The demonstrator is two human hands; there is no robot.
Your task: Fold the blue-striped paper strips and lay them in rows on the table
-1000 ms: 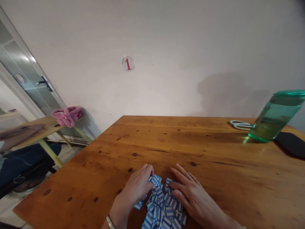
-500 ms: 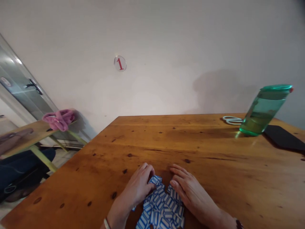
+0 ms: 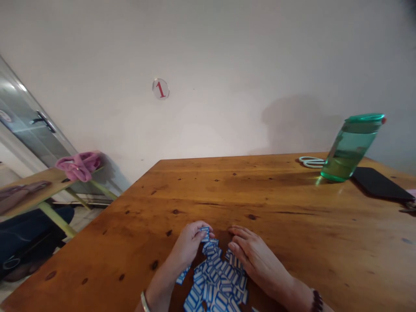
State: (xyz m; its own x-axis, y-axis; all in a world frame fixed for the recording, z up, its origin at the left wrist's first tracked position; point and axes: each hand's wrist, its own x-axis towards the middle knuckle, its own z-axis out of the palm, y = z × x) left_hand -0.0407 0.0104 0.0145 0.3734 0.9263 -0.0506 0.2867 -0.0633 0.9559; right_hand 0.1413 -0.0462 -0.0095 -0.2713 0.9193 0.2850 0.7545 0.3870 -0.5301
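A loose heap of small blue-and-white rectangular cards (image 3: pixel 217 277) lies on the wooden table (image 3: pixel 208 186) at the front, between my hands. At the heap's far left end, my left hand (image 3: pixel 190 245) pinches a little card (image 3: pixel 204 232) between thumb and fingers. Whether more than one card is in that pinch, I cannot tell. A few more cards (image 3: pixel 183 275) show beside my left wrist. My right hand (image 3: pixel 255 255) lies palm down along the heap's right side, fingers stretched out, its thumb side touching the nearest cards.
A green water bottle (image 3: pixel 352 147) stands at the back right, next to a white looped cable (image 3: pixel 312 162) and a flat black object (image 3: pixel 380 184). On the left, a lower table holds a pink cloth (image 3: pixel 79 165); a person's arm (image 3: pixel 26 190) rests there.
My left hand has turned and lifted slightly, now showing a card in its pinch. My right hand stays beside the heap. The view has shifted a little.
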